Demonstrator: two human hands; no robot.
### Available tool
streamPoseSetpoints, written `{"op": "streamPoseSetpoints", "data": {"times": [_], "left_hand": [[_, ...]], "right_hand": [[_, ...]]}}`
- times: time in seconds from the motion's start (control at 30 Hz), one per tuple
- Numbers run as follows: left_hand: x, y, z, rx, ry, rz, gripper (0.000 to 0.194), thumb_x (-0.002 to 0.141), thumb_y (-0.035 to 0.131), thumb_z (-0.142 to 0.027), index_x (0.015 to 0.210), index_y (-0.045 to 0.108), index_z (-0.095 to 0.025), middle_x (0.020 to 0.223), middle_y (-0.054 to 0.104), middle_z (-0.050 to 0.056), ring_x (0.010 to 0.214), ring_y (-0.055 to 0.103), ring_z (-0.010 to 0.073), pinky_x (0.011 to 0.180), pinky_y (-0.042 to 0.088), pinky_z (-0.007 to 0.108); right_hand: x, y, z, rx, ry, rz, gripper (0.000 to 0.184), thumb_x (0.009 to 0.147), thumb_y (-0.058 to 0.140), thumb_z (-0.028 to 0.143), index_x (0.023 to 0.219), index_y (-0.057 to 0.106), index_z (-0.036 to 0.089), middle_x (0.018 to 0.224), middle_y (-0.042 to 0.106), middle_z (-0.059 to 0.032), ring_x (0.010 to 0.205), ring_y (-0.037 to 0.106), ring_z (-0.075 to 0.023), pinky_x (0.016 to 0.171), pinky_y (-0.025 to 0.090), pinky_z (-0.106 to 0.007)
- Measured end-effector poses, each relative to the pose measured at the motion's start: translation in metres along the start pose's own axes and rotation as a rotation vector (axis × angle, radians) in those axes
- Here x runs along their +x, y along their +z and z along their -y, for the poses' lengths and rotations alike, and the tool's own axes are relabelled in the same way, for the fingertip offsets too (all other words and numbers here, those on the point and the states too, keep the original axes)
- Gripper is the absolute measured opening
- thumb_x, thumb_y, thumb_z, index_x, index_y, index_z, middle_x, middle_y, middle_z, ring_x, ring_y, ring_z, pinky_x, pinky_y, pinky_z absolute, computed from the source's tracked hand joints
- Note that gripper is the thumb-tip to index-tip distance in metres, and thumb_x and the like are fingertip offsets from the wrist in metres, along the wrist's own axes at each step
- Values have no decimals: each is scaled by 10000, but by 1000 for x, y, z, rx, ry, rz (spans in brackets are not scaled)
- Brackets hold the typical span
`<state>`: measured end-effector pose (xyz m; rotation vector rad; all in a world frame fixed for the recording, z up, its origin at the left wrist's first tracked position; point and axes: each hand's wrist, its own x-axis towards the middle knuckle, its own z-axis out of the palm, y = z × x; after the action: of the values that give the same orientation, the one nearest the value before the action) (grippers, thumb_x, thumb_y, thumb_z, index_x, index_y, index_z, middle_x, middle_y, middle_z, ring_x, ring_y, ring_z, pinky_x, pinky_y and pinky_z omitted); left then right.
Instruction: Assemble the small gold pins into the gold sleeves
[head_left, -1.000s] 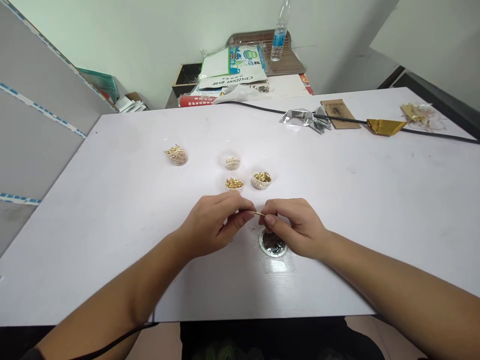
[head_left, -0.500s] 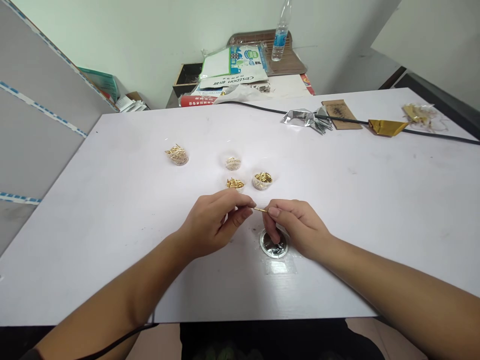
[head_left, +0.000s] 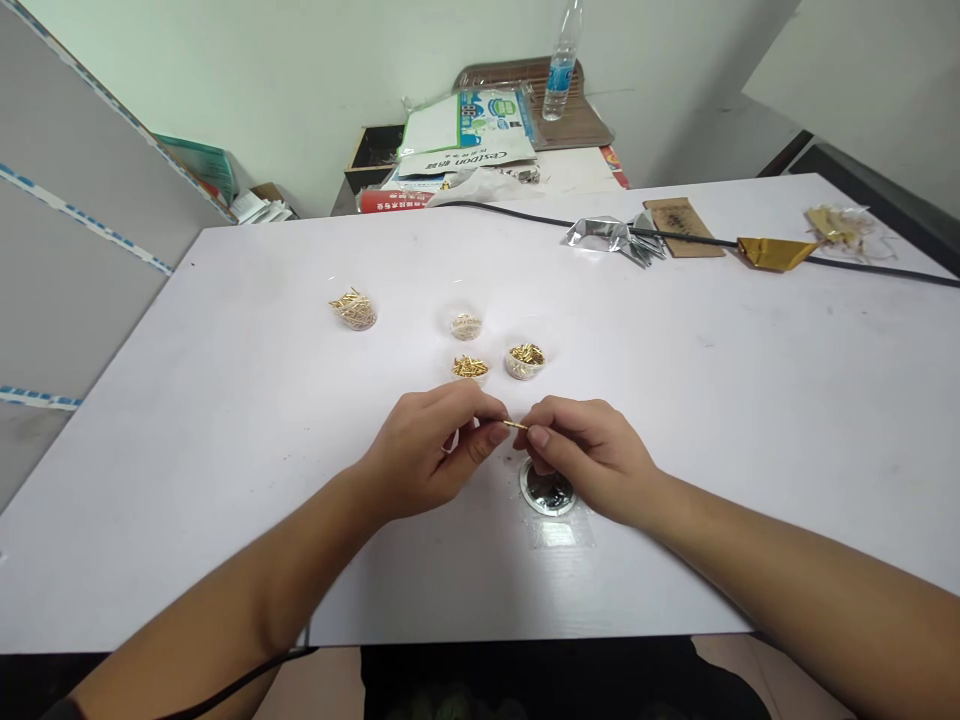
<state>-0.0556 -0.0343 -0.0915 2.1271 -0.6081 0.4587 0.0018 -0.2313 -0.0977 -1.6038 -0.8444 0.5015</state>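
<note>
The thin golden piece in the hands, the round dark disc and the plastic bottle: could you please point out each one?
Thin golden piece (head_left: 515, 425): head view, middle of its visible length.
Round dark disc (head_left: 550, 493): head view, its dark face.
Plastic bottle (head_left: 559, 78): head view, its blue label.

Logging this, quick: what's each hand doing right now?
Left hand: closed, pinching one end of a gold pin.
Right hand: closed, pinching its other end.

The pin (head_left: 515, 425) is shiny gold, like the pieces (head_left: 470, 367) in the clear cups (head_left: 523, 371); the tabletop (head_left: 225, 400) is plain white, the disc (head_left: 550, 493) black with a silvery-white rim, the cardboard (head_left: 681, 220) brown with dark speckles, the partition (head_left: 67, 115) grey with blue-and-white strips (head_left: 84, 219)
</note>
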Motion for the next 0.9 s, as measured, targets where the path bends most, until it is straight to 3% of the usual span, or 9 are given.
{"op": "streamPoseSetpoints", "data": {"times": [0.23, 0.73, 0.9], "left_hand": [[1, 1, 1, 6, -7, 9, 20, 889, 554, -140, 906, 553, -151, 700, 541, -23, 581, 450, 44, 546, 395, 161], [1, 0, 0, 41, -27, 55, 33, 894, 533, -129, 898, 550, -156, 687, 515, -31, 577, 428, 46, 544, 378, 168], [2, -2, -3, 46, -14, 48, 43, 879, 539, -117, 850, 550, -146, 654, 498, -34, 562, 418, 39, 534, 375, 163]], "right_hand": [[2, -2, 3, -213, -143, -55, 176, 888, 469, 152, 763, 593, 139, 562, 555, 16, 505, 525, -82, 488, 414, -201], [2, -2, 4, -190, -138, -53, 197, 889, 463, 146, 745, 598, 139, 554, 559, 18, 495, 515, -75, 478, 413, -188], [2, -2, 1, -134, -103, -29, 232, 935, 452, 246, 780, 590, 140, 571, 553, 9, 505, 511, -83, 484, 416, -200]]}}
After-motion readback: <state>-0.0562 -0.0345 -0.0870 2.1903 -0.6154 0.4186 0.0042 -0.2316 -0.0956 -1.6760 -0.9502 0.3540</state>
